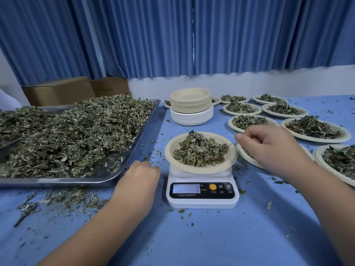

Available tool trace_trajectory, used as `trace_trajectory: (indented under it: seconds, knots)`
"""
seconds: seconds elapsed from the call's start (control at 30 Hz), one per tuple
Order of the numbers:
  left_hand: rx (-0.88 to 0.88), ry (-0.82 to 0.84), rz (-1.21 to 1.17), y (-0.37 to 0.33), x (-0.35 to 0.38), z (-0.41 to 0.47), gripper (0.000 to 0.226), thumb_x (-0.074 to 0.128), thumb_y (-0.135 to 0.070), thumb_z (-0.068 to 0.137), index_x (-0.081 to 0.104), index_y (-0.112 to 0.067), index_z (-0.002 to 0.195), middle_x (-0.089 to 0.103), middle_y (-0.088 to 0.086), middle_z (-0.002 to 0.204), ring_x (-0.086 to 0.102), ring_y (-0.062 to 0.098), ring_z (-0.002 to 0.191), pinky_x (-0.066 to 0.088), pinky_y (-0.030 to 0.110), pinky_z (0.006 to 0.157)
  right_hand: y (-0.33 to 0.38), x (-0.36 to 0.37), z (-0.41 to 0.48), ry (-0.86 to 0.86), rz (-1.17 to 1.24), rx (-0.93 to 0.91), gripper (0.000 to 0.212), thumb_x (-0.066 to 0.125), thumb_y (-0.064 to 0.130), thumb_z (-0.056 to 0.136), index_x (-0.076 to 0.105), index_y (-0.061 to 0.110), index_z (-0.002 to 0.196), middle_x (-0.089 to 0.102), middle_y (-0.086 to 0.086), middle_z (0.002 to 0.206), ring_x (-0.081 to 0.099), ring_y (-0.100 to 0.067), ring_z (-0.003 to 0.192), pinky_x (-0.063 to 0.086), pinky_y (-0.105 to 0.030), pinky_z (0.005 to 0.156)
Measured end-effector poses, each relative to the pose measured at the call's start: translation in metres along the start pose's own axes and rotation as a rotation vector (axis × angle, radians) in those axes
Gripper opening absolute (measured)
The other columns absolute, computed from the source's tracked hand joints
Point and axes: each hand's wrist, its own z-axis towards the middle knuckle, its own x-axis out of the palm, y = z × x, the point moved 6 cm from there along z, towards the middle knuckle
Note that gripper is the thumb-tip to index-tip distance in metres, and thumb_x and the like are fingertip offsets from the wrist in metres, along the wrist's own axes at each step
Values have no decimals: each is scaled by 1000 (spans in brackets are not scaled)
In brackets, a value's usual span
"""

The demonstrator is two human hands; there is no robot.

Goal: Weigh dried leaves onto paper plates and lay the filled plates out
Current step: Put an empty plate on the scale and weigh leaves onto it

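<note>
A plate point(199, 169) heaped with leaves point(199, 150) is seated on the scale point(201, 191) at the centre of the frame, so that the portion can be read while it is adjusted; the display is lit, but its figure cannot be read with certainty. The right hand point(269, 144) is held just right of the plate's edge with its fingers curled and the thumb pressed to the forefinger. A thin stem point(231, 144) appears to be pinched there, though it is too fine for certainty. The step is judged to be a trimming of the weight by single scraps. The left hand point(140, 177) is rested on the table point(192, 237) between the scale and the near corner of the tray point(57, 182), its fingers bent under. Whether anything is held beneath them cannot be told. It is probably kept there for a short reach to the supply point(76, 131), which is piled across the tray at the left of the frame. A stack point(191, 106) of empty plates is kept directly behind the scale, where the next one can be taken easily. Filled plates point(343, 138) are set out in rows over the right of the frame, near one another but not stacked. One is partly hidden under the right hand. Crumbs are scattered over the table around the scale and in front of the tray.
</note>
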Motion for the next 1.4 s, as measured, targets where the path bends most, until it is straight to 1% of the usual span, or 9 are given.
trace_trajectory:
  seconds: [0.13,0.23,0.37,0.53,0.6,0.7,0.9,1.13,1.4]
  knots:
    - [55,-16,23,0,1,4,26,50,5,80,43,-18,90,33,-1,89,29,16,86,36,28,68,1,0,0,-3,-9,-16,38,61,30,89,51,14,56,38,7,43,38,-8,45,28,-19,44]
    - [90,-83,-97,10,-5,9,35,48,6,82,59,-17,106,50,0,102,45,18,100,45,32,82,1,0,0,4,-22,-22,40,61,31,90,49,15,55,39,7,43,38,-8,45,28,-24,46]
    - [-35,-424,-380,52,-45,12,25,58,1,90,72,-15,103,67,0,103,59,18,96,48,30,92,0,0,0,-6,-5,-31,40,61,29,90,50,15,55,39,7,42,38,-8,44,33,-15,46]
    - [-197,-371,-444,96,-50,27,34,49,-1,97,68,-20,118,68,7,112,61,15,60,51,26,54,0,2,1,-4,-12,-23,40,61,29,90,50,15,54,36,7,40,36,-9,43,32,-15,44]
    - [-188,-345,-443,96,-47,34,42,48,5,94,65,-21,123,62,7,126,65,19,73,52,28,59,0,1,0,-13,-12,-16,41,62,29,90,49,16,53,36,7,40,36,-9,42,31,-16,44]
    - [-150,-387,-408,86,-47,42,44,52,8,91,62,-18,126,50,4,141,56,26,116,50,38,92,-3,0,1,-25,-32,22,40,61,31,90,50,17,53,38,8,41,38,-8,43,30,-18,43]
    - [-186,-515,-507,63,-54,57,30,53,3,91,69,-15,109,62,7,111,59,28,98,49,37,82,-13,3,3,-24,-110,116,39,60,30,90,54,13,56,45,8,43,43,-6,46,35,-15,47]
    - [-212,-382,-862,28,-36,61,21,49,-23,98,69,-16,100,65,-4,74,65,20,72,54,35,75,-26,10,2,87,-200,334,50,53,40,92,46,10,54,42,6,38,37,-8,34,27,-24,43]
    - [-192,-97,-974,14,-9,54,54,44,-48,97,65,1,87,50,7,64,43,19,54,33,30,58,-32,33,-8,232,293,545,24,59,33,94,69,14,84,59,-3,52,48,-16,40,39,-24,40]
